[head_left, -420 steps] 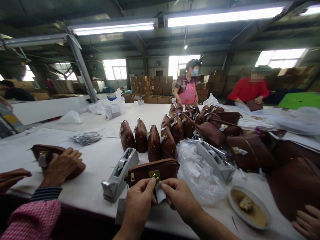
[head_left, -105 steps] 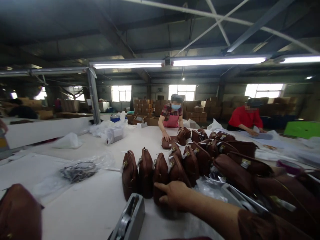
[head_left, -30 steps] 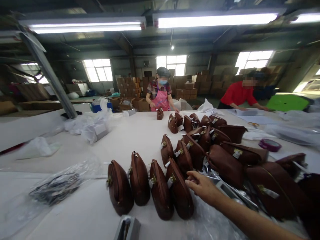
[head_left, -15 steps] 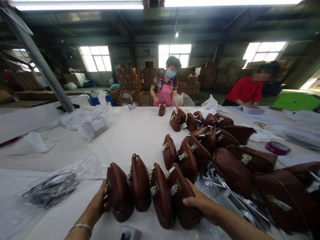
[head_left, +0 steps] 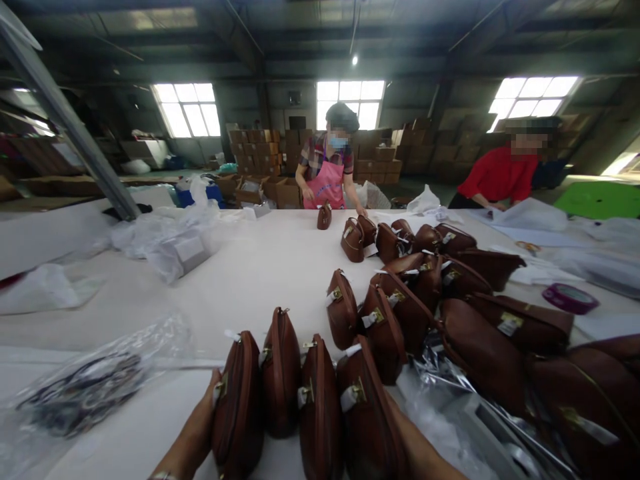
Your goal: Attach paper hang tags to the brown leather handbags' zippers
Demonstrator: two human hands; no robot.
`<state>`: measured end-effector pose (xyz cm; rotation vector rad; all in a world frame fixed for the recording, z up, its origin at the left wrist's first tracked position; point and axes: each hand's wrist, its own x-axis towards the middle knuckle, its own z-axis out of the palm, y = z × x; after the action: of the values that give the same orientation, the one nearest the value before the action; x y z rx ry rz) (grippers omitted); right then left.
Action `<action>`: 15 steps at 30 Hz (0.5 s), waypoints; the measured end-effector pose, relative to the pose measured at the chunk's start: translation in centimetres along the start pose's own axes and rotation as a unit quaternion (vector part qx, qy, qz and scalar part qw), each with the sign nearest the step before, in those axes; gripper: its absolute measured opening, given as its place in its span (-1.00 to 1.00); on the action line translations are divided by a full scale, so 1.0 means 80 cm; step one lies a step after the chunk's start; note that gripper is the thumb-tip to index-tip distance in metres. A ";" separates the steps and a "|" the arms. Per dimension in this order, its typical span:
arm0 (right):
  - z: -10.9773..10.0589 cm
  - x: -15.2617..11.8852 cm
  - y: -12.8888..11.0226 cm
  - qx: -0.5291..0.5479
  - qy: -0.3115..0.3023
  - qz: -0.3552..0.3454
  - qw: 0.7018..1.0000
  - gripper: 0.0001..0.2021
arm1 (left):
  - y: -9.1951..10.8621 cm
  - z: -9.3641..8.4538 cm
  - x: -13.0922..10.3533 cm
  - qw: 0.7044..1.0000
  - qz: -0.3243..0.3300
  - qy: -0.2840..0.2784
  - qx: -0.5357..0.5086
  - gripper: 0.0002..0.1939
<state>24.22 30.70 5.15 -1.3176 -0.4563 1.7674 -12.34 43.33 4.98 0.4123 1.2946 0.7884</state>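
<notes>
Several brown leather handbags stand upright in a row at the near edge of the table, with zips along their tops and gold-coloured clasps partly wrapped in white. My left hand (head_left: pixel 197 427) presses against the outer side of the leftmost handbag (head_left: pixel 239 407). Against the outer side of the rightmost handbag (head_left: pixel 370 413) lies my right hand (head_left: pixel 410 437), its fingers mostly hidden behind the leather. Between these two are a further handbag (head_left: pixel 281 373) and another handbag (head_left: pixel 319 407), held in the row from both ends.
More brown handbags (head_left: pixel 480 347) crowd the right side. A purple tape roll (head_left: pixel 570 298) lies beyond them. At left are a plastic bag of dark straps (head_left: pixel 85 393) and crumpled clear plastic (head_left: pixel 175 257). A co-worker in a pink apron (head_left: pixel 327 183) and another in red (head_left: pixel 500 173) stand opposite.
The row of handbags has come nearer to me with both hands at its ends. My right fingers have slipped from view behind the last bag. The red-clad co-worker has raised a translucent sheet.
</notes>
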 end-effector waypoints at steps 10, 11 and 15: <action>0.008 0.028 -0.010 -0.017 -0.008 -0.016 1.000 -0.28 | 0.012 0.008 0.000 0.996 0.005 -0.075 -0.037 -0.36; 0.008 0.033 -0.015 -0.024 -0.015 -0.021 0.999 -0.25 | 0.014 0.008 0.003 0.996 0.005 -0.076 -0.045 -0.35; 0.007 0.056 -0.037 -0.047 -0.056 -0.053 0.996 -0.24 | 0.026 0.017 0.010 0.996 0.003 -0.067 -0.050 -0.30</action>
<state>24.61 36.08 4.81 -1.2386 -0.6679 1.7559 -11.61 45.56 6.17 0.3826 1.1241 0.8128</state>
